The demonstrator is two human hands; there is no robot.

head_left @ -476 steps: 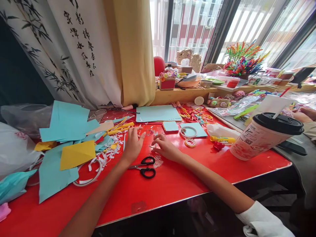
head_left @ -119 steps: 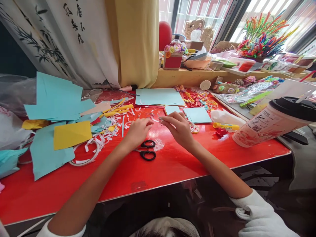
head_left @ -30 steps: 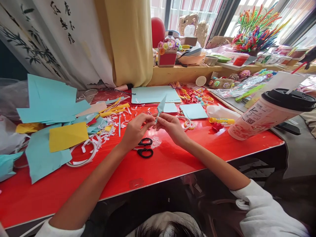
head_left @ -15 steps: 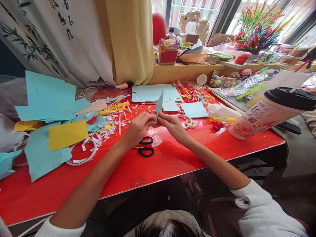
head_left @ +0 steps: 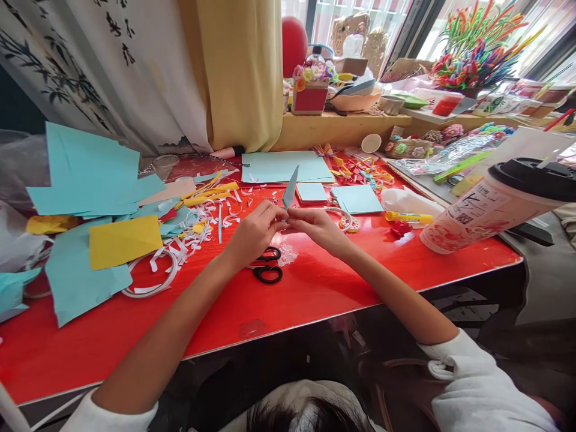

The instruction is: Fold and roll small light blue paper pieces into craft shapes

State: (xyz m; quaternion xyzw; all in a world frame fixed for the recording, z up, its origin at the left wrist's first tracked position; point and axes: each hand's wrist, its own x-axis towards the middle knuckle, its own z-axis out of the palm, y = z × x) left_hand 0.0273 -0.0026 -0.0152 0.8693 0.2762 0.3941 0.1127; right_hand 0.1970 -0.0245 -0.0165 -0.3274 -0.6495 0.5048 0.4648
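The folded light-blue paper (head_left: 290, 187) stands up from where my fingertips meet, its lower end hidden between my hands and its tip pointing up and slightly to the right. My left hand (head_left: 255, 233) and right hand (head_left: 321, 229) both pinch that lower end, thumbs and fingers drawn together. A few seconds ago my hands were apart, with no folded blue piece showing between them; a second ago the paper's narrow lower end could be seen, and now my fingers cover it. My forearms reach in from the lower corners, wrists well apart, hands angled inward, with the white sleeves (head_left: 488, 378) pushed up.

Just below my hands, the black-handled scissors (head_left: 258, 272) lie on the red table (head_left: 324, 294), the blades partly hidden by my left wrist. Off to my left is a yellow sheet (head_left: 125, 242) on larger blue sheets (head_left: 92, 288), with white paper scraps (head_left: 191, 243) near it; to my right, a lidded drink cup (head_left: 468, 210) leans.

Beyond my hands are a stack of small blue squares (head_left: 312, 192) and, farther back, big blue rectangles (head_left: 285, 167). Behind those hangs a tan curtain (head_left: 243, 72), beside a sill with a red balloon (head_left: 294, 47) and bright pipe-cleaner flowers (head_left: 477, 66).
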